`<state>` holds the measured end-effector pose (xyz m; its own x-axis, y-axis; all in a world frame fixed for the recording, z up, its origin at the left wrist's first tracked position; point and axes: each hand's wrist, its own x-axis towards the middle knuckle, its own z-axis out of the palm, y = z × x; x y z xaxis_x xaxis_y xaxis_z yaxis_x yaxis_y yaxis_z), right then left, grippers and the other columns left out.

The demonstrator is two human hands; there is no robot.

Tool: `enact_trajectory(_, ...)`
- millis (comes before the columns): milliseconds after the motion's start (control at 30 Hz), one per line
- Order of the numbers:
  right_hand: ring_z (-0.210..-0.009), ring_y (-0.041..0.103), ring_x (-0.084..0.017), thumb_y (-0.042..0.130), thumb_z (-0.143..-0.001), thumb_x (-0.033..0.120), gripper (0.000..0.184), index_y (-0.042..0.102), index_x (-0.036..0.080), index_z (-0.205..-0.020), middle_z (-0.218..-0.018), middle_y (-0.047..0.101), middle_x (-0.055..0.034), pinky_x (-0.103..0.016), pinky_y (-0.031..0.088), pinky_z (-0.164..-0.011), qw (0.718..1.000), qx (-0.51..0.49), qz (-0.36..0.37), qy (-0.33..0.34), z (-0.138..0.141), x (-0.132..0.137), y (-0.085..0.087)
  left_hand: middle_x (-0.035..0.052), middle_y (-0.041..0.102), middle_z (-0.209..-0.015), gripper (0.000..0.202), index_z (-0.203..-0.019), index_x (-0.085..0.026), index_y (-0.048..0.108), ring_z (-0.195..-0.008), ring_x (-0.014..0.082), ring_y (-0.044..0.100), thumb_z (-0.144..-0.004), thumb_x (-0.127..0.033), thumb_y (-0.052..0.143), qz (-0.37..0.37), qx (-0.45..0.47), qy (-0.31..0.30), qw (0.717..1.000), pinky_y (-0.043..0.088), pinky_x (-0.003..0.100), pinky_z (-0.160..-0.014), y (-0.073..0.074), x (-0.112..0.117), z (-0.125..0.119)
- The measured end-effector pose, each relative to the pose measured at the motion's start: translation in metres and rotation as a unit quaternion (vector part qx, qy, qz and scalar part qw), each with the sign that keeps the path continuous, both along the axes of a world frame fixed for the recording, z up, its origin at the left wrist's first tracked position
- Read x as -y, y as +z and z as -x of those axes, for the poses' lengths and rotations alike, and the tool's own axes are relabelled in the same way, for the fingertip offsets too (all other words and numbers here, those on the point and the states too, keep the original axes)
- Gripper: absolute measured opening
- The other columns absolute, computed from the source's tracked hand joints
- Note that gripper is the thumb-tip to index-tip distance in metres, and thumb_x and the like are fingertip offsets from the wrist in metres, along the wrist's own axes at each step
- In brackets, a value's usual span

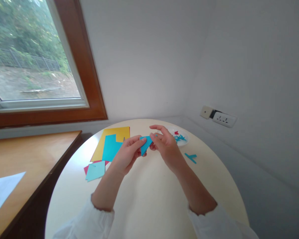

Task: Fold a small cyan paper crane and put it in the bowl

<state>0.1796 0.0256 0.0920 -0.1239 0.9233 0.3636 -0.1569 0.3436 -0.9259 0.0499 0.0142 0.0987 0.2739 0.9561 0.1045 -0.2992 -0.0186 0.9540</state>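
Observation:
Above the middle of the round table, a small piece of folded blue paper [146,145] is held between both hands. My left hand [130,151] pinches its left part, with the thumb lying on top. At its upper right corner my right hand [165,146] grips the paper between thumb and fingers, the index finger raised. The paper looks like a layered triangle. Left of my left hand lies a larger blue sheet [111,148] with a notched corner, resting on a yellow sheet [97,148].
The round cream table [149,199] stands against the wall. Behind my right hand a white plate [185,143] holds blue cut pieces [179,138] and a red bit. Blue strips [190,157] lie right of it. Pale green squares [96,171] lie at left, near a wooden desk [27,159].

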Motion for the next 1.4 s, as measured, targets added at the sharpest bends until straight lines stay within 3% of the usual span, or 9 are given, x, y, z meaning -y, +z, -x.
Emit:
enact_trajectory(133,-0.051,0.049,-0.010,0.057,-0.072,0.050,0.037,0.047,0.020,-0.091,-0.054,0.053,0.0062,-0.023,0.038,-0.048,0.999,0.002,0.038,-0.003,0.0019,-0.0053,-0.0059,-0.0044,0.041,-0.048,0.032,-0.052,-0.016,0.049,-0.050,0.0069,0.038,-0.066,-0.038,0.066,-0.034,-0.013,0.058,0.998,0.032,0.020,-0.049,-0.0018,-0.0011,-0.0036)
enact_trajectory(267,-0.056,0.050,-0.010,0.056,-0.075,0.046,0.030,0.051,0.017,-0.070,-0.060,0.054,0.0022,-0.024,0.039,-0.054,0.998,0.062,-0.012,0.017,0.0002,-0.0060,-0.0092,-0.0038,0.044,-0.050,0.031,-0.052,-0.015,0.050,-0.051,0.0072,0.038,-0.068,-0.039,0.065,-0.087,-0.037,0.080,0.992,0.030,0.021,-0.049,-0.0034,-0.0014,-0.0057)
enact_trajectory(467,-0.059,0.051,-0.012,0.057,-0.075,0.042,0.026,0.050,0.019,-0.066,-0.062,0.055,0.0009,-0.026,0.043,-0.058,0.996,0.077,-0.034,-0.003,-0.0018,-0.0036,-0.0074,-0.0029,0.044,-0.050,0.034,-0.051,-0.016,0.049,-0.052,0.0093,0.040,-0.073,-0.041,0.057,-0.128,-0.101,0.114,0.980,0.033,0.023,-0.053,-0.0072,-0.0041,-0.0038)
enact_trajectory(800,-0.051,0.044,-0.010,0.054,-0.076,0.046,0.034,0.043,0.020,-0.057,-0.053,0.047,0.0034,-0.025,0.038,-0.051,0.994,0.095,-0.043,-0.021,-0.0013,-0.0045,-0.0071,-0.0016,0.044,-0.051,0.038,-0.050,-0.017,0.047,-0.054,0.0108,0.041,-0.075,-0.044,0.054,-0.142,-0.128,0.105,0.976,0.034,0.023,-0.054,-0.0076,-0.0049,0.0002)
enact_trajectory(1400,-0.050,0.040,-0.009,0.055,-0.074,0.048,0.036,0.038,0.021,-0.057,-0.053,0.041,0.0051,-0.024,0.037,-0.050,0.995,0.084,-0.040,-0.037,-0.0022,-0.0036,-0.0063,-0.0019,0.040,-0.048,0.044,-0.046,-0.018,0.043,-0.051,0.0108,0.036,-0.080,-0.046,0.047,-0.171,-0.171,0.109,0.964,0.028,0.025,-0.052,-0.0060,-0.0036,0.0011)
